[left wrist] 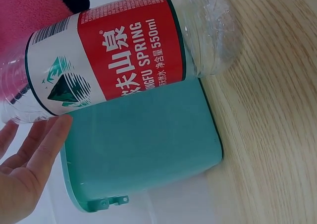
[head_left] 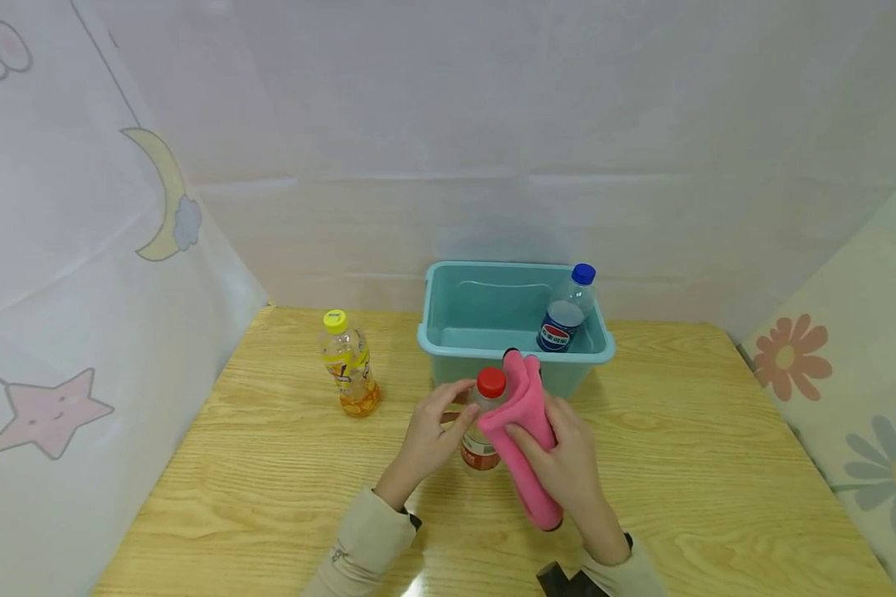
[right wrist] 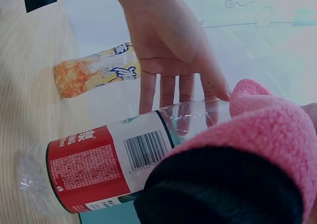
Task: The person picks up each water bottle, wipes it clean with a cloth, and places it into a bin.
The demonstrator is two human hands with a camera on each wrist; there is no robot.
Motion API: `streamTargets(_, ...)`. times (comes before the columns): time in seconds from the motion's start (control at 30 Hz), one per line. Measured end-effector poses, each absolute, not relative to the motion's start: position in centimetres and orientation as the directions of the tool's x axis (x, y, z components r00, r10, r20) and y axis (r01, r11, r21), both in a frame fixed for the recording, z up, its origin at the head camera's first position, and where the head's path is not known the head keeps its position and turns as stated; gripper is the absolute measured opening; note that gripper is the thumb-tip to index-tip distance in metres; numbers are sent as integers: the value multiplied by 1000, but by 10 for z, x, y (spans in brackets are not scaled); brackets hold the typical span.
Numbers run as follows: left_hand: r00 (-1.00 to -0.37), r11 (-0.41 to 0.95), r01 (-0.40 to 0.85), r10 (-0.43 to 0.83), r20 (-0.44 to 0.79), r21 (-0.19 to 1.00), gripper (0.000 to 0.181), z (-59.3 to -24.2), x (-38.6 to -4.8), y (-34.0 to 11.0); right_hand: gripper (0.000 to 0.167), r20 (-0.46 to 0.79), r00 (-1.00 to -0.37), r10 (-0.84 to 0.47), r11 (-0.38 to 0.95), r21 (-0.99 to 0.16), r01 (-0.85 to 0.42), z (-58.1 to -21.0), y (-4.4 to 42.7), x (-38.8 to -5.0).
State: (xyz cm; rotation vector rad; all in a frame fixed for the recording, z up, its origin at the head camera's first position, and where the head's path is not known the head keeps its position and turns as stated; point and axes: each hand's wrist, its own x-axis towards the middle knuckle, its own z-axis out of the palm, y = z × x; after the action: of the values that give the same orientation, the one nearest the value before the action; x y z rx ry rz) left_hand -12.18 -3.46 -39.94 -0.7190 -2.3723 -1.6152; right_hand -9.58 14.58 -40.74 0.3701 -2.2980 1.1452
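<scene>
A clear bottle with a red cap [head_left: 491, 381] and a red-and-white label stands upright on the table before the bin. My left hand [head_left: 429, 431] is at its upper left side; in the right wrist view the fingers of that hand [right wrist: 168, 40] are fairly straight and touch the bottle [right wrist: 89, 169] near its shoulder. With thumb and fingers my right hand [head_left: 563, 456] grips a folded pink cloth [head_left: 523, 414] with black edges, held against the bottle's right side. The cloth [right wrist: 267, 130] hides part of the bottle's upper end there.
Behind the hands stands a teal bin [head_left: 455, 347], a blue-capped bottle [head_left: 565, 313] leaning inside at its right. To the left, a yellow-capped bottle [head_left: 351, 369] with orange contents stands on the wooden table [head_left: 269, 464]. Printed cloth walls surround the back and sides.
</scene>
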Motion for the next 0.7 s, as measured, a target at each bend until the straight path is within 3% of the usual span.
streamTargets(0.23, -866, 296, 485, 293, 405, 823, 30, -401, -123, -34, 41, 565, -825, -14, 625, -640, -448, -412, 142, -99)
streamTargets(0.43, -869, 294, 477, 301, 393, 829, 31, -399, -122, -35, 36, 491, -869, -59, 655, -638, -404, -411, 142, -98)
streamTargets(0.7, -873, 293, 466, 305, 381, 835, 31, -398, -122, -35, 40, 414, -905, -99, 682, -634, -365, -412, 144, -97)
